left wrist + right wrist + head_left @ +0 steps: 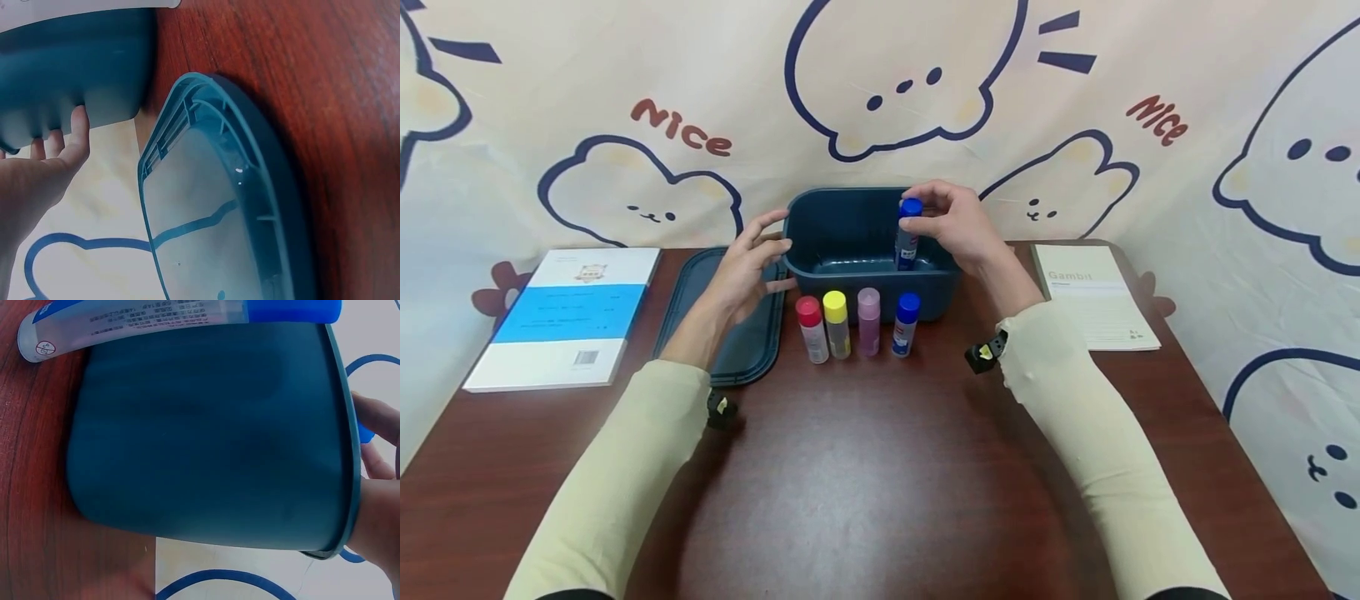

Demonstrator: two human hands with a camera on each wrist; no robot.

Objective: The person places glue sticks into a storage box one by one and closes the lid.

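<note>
Nearest us on the desk [880,467] we see four capped bottles [858,323] standing in a row just before the blue tub [850,242]. Our left hand [751,267] rests with straight fingers on the tub's left wall, beside the lid [741,350]. Beyond, our right hand [958,225] pinches a blue-capped bottle [907,235], upright inside the tub.

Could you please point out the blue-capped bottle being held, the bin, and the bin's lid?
Blue-capped bottle [907,242], head view, on its label.
Bin [842,242], head view, inner back wall.
Lid [206,231], left wrist view, its inner panel.
</note>
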